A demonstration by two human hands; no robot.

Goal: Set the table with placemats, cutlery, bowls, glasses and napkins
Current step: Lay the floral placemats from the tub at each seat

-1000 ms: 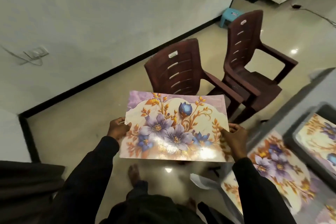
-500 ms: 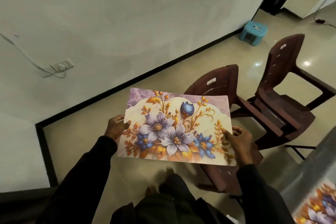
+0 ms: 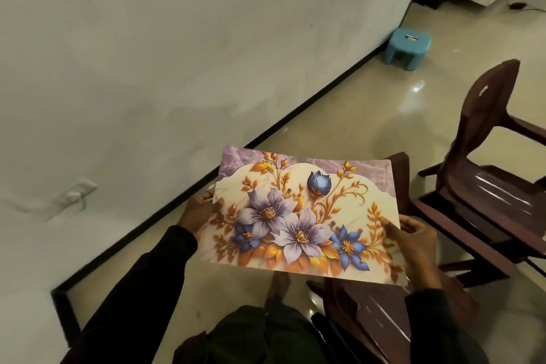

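Fingers of the left hand point(image 3: 195, 213) and right hand point(image 3: 416, 242) pinch a floral placemat point(image 3: 301, 216) by its short edges, mid-air beside a maroon plastic chair point(image 3: 484, 186). Placemat step: no table is in view, so it likely needs carrying there and laying flat.

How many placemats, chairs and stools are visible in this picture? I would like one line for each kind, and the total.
1 placemat, gripped by the left hand and the right hand
2 brown chairs: the near chair and the far chair
1 blue stool
Total: 4 things
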